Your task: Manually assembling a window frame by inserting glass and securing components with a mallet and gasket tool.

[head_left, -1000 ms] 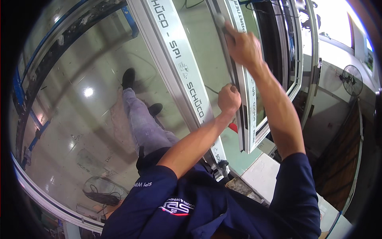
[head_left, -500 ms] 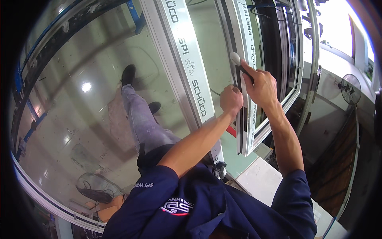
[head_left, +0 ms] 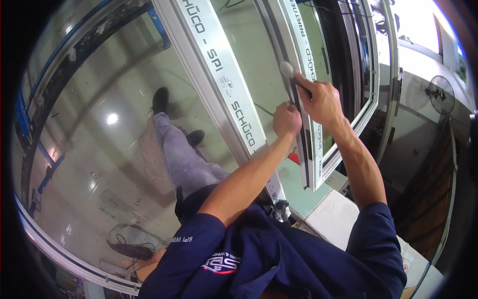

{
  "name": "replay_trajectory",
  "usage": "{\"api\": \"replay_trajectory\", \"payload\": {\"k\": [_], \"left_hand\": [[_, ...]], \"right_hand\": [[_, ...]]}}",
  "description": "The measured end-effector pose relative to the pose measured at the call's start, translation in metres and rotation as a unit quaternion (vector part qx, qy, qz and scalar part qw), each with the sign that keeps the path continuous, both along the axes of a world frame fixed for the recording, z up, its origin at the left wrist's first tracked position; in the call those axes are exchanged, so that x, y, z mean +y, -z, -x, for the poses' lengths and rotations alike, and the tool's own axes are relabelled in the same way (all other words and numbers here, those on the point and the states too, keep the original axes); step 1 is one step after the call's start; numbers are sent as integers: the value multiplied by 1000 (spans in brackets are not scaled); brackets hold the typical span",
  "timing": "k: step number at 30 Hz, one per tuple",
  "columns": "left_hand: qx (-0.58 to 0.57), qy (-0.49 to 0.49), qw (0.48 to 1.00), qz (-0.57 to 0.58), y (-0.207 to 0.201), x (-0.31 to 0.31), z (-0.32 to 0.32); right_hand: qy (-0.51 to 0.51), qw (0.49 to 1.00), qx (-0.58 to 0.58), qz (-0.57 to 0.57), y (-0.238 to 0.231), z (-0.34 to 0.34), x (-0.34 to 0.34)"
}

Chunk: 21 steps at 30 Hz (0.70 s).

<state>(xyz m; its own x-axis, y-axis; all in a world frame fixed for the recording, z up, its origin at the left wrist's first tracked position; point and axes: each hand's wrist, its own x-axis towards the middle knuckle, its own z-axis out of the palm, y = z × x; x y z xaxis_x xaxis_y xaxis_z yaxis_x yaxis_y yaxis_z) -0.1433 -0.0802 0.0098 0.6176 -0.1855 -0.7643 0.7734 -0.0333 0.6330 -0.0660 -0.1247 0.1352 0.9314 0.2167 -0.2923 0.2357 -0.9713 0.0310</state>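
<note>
My right hand [head_left: 322,102] is closed round the dark handle of a mallet-like tool with a rounded white head [head_left: 286,69]. That head is over the dark edge channel of a white window sash [head_left: 318,167], which stands in front of me with printed protective film along its face. A little below, my left hand [head_left: 287,119] is curled into a fist against the same channel. Whatever its fingers hold, if anything, is hidden. To the left runs a second white profile [head_left: 219,70], also covered in printed film, and my left forearm reaches across it.
A blue steel stand [head_left: 158,27] is at the upper left, above the shiny floor. On the lower left, a bundle of dark cord [head_left: 133,249] lies near the curved white rail. A white-topped box [head_left: 331,217] sits below the sash; a fan [head_left: 441,94] is at right.
The view has tilted slightly. The tool's white head has turned and shifted a little up and left, and now looks rounder. Both hands stay at the sash channel.
</note>
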Motion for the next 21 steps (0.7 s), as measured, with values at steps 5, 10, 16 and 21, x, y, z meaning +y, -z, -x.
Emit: {"api": "replay_trajectory", "payload": {"k": [5, 10, 16, 21], "left_hand": [[-45, -38, 998, -11, 1, -1, 3], [-48, -41, 998, 25, 5, 2, 3], [-13, -59, 998, -8, -5, -1, 3], [-36, -78, 996, -5, -4, -2, 6]], "right_hand": [[-9, 998, -64, -10, 13, -59, 32], [-16, 999, -47, -10, 11, -52, 28], [23, 999, -36, -26, 10, -12, 11], [-27, 996, -77, -21, 20, -101, 47]]}}
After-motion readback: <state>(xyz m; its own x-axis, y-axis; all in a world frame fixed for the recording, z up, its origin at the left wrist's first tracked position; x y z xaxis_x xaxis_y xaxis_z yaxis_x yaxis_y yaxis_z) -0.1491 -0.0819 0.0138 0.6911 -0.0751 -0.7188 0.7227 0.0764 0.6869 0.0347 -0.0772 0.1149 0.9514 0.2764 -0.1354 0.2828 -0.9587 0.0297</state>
